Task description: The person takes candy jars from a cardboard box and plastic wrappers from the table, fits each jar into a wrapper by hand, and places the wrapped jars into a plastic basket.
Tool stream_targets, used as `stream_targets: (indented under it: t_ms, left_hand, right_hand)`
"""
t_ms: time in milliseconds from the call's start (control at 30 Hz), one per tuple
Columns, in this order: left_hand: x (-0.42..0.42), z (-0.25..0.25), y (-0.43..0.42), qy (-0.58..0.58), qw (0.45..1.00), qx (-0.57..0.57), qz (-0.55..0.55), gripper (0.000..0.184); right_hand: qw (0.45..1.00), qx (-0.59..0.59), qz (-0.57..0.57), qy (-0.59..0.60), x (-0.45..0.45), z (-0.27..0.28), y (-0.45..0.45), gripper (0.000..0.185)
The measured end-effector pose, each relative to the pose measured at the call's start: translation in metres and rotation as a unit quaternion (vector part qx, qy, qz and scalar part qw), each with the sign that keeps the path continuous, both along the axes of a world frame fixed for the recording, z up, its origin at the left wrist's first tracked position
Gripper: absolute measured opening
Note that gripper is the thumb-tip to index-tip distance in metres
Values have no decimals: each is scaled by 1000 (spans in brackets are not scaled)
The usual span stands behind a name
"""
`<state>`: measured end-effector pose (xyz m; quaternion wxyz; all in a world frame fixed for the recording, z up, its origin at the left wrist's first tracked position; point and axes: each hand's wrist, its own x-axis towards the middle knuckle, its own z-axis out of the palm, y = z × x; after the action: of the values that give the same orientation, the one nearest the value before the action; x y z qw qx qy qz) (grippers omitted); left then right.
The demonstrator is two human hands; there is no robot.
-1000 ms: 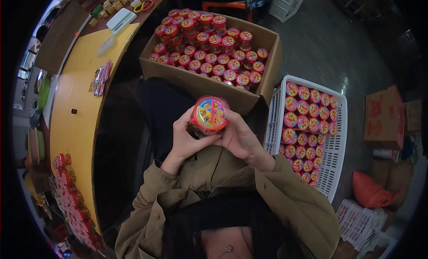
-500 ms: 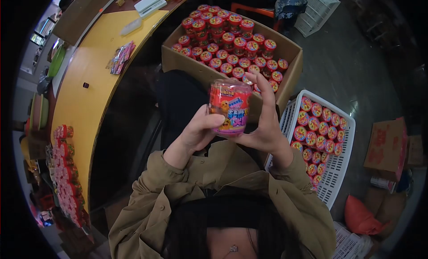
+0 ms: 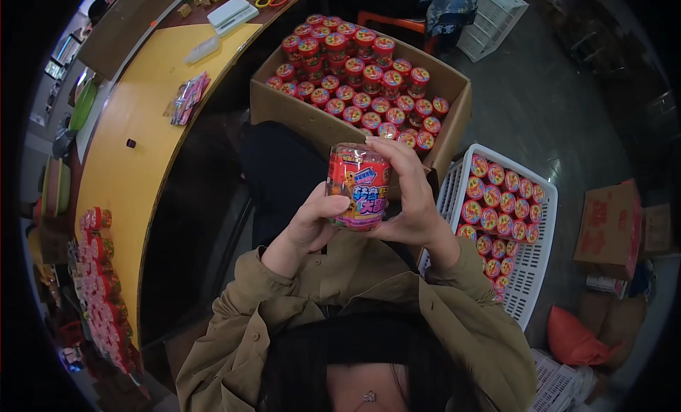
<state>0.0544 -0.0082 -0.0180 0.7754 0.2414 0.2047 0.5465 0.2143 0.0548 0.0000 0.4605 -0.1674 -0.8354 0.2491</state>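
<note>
Both hands hold a clear plastic jar [image 3: 360,188] with a red label bearing bright printed lettering, raised in front of my chest. My left hand [image 3: 306,217] grips it from the lower left, its thumb across the label. On the right side, my right hand [image 3: 417,203] has its fingers bent over the upper edge and its thumb near the base. Just beyond the jar stands an open cardboard box [image 3: 298,108] full of similar red-lidded jars [image 3: 352,114]. To the right of my right arm, a white plastic basket [image 3: 526,283] holds rows of more such jars.
A yellow table [image 3: 128,188] curves along the left, with a cluster of jars [image 3: 99,284], colourful packets [image 3: 189,96] and a white scale [image 3: 233,15]. Behind the box is an orange chair [image 3: 376,19]. A closed carton [image 3: 604,227] and a red bag [image 3: 573,337] lie at the right.
The right fingers have come in from a spread position onto the jar's upper edge. The jar is held slightly lower in view, its label now sharp. The view has shifted a little.
</note>
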Motion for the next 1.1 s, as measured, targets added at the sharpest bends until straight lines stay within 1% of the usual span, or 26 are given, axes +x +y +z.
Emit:
stream_targets:
  t_ms: [33,67,133,167,200,233,267,300,333,367,400,467,500,533,600,633,700,733,767,800,833,900,933,1000,1033,1100]
  left_hand:
    - [1,-1,0,3,1000,-5,10,58]
    - [1,0,-1,13,1000,-6,16,58]
    - [-1,-1,-3,34,999,-8,27,57]
    - [-1,0,-4,73,996,-10,52,58]
    - [-1,-1,-3,154,985,32,73,60]
    - [-1,-2,-1,230,965,79,95,61]
    - [2,-5,1,326,930,123,119,63]
    - [5,-10,2,380,905,162,99,64]
    - [6,-15,2,432,875,201,81,64]
    - [8,-33,0,508,822,236,106,66]
    - [15,-33,3,503,826,235,94,66]
    - [30,-29,7,614,700,361,57,65]
    - [36,-33,8,629,678,380,17,82]
    - [43,-33,10,624,681,383,5,82]
    - [60,-31,10,633,658,409,-18,106]
    - [58,-36,11,649,639,409,-47,125]
    - [53,-38,15,669,636,382,-50,120]
    - [49,-38,18,662,661,351,-35,111]
    - [43,-38,21,656,682,323,-15,106]
    - [35,-39,23,650,701,295,5,102]
    - [27,-37,24,643,713,280,29,93]
    - [-4,-49,28,651,721,228,67,89]
    - [-18,-50,30,650,722,219,85,79]
    - [-48,-61,32,603,770,160,132,69]
    - [-59,-60,33,604,767,159,147,60]
    - [-76,-53,32,617,754,148,169,58]
  right_hand:
    - [1000,-1,-4,-1,1,-2,0,87]
    - [1000,1,-2,-12,1,-3,0,91]
    - [999,-33,23,-21,4,-6,0,103]
    - [992,-121,43,-1,9,-6,-5,112]
    - [966,-228,90,87,12,-17,-9,114]
    - [919,-323,134,180,14,-32,-12,117]
    - [840,-464,179,217,21,-45,-17,109]
    - [744,-576,239,240,29,-54,-23,103]
    - [625,-673,298,262,35,-57,-31,98]
    - [579,-695,299,303,41,-59,-44,85]
    - [578,-697,288,311,47,-58,-47,85]
    - [603,-712,194,304,59,-60,-60,76]
    - [598,-716,176,313,67,-65,-64,68]
    - [596,-716,166,322,76,-71,-68,68]
    - [629,-702,95,320,95,-85,-77,64]
    - [629,-686,68,359,109,-100,-80,63]
    - [637,-619,18,459,151,-121,-84,63]
    - [635,-599,-43,486,175,-132,-90,62]
    - [630,-576,-103,511,201,-144,-98,61]
    - [663,-562,-169,465,228,-157,-108,60]
    - [691,-543,-234,416,250,-168,-117,60]
    - [642,-598,-312,365,267,-176,-135,59]
    - [619,-648,-311,316,273,-186,-140,58]
    - [570,-695,-342,275,260,-203,-148,54]
    - [561,-704,-306,309,254,-215,-148,55]
    - [569,-690,-271,356,241,-230,-151,64]
